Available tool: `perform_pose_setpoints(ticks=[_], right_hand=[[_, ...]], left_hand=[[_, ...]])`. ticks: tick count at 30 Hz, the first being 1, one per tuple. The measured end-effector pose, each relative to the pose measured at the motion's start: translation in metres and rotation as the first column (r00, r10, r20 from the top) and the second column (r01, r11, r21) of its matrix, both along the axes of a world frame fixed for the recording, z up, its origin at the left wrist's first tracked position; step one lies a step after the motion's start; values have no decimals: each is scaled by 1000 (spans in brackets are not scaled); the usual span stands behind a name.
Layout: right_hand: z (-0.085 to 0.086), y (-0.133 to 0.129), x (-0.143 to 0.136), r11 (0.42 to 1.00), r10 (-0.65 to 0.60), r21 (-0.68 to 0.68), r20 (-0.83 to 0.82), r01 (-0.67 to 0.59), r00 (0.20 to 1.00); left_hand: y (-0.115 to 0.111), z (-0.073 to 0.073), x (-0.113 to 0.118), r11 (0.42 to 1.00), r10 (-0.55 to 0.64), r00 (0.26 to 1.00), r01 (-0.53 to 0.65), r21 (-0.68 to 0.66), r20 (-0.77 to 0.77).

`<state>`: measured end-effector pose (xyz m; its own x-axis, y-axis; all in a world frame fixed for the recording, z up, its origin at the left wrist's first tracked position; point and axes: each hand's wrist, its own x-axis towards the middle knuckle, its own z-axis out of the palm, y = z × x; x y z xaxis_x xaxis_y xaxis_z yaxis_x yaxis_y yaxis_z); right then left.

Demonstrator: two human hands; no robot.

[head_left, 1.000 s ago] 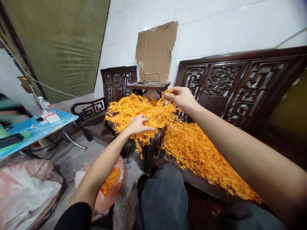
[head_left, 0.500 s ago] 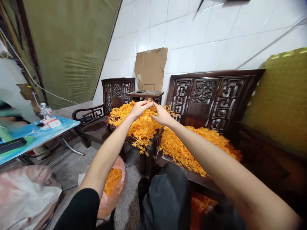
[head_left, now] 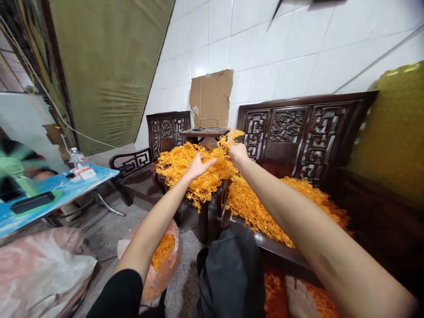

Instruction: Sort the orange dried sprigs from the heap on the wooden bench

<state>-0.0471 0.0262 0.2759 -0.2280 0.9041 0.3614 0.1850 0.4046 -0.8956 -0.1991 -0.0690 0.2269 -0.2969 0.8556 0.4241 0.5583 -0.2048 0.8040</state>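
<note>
My right hand [head_left: 237,153] is closed around the end of an orange frilly sprig [head_left: 234,134], which looks like an artificial plant and sticks up past the knuckles. To its left, my left hand [head_left: 198,167] is spread over a heap of similar orange sprigs [head_left: 180,160], thumb and fingers apart, with nothing visible in it. This heap lies on a dark wooden stand and hangs over its front edge. A second, flatter pile of orange pieces [head_left: 256,212] covers the bench seat on the right.
A pink plastic bag [head_left: 175,256] holding orange pieces stands on the floor below my left arm. Carved wooden seat backs [head_left: 285,132] line the tiled wall. At left are a blue table [head_left: 99,171], a large pale bag [head_left: 43,269] and a blurred person.
My hands, close together at the fingertips before, have come apart. The right has moved right with the sprig; the left has dropped lower over the heap and spread. The view shifted slightly.
</note>
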Motion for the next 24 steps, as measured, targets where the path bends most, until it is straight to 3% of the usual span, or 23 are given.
perform_pose_setpoints(ticks=[4, 10, 18, 24], right_hand=[[6, -9, -3, 989, -19, -147, -34, 14, 999], [11, -21, 19, 977, 98, -196, 30, -90, 995], [-13, -16, 61, 982, 180, -100, 210, -162, 961], [-29, -4, 53, 975, 206, 33, 257, -221, 944]], left_hand=[[16, -26, 33, 987, -100, 971, 68, -147, -219], [37, -28, 63, 1000, 20, 981, -21, -4, -191], [35, -32, 62, 998, 13, 984, -25, -66, -178], [23, -41, 55, 996, -82, 960, 68, -63, -269]])
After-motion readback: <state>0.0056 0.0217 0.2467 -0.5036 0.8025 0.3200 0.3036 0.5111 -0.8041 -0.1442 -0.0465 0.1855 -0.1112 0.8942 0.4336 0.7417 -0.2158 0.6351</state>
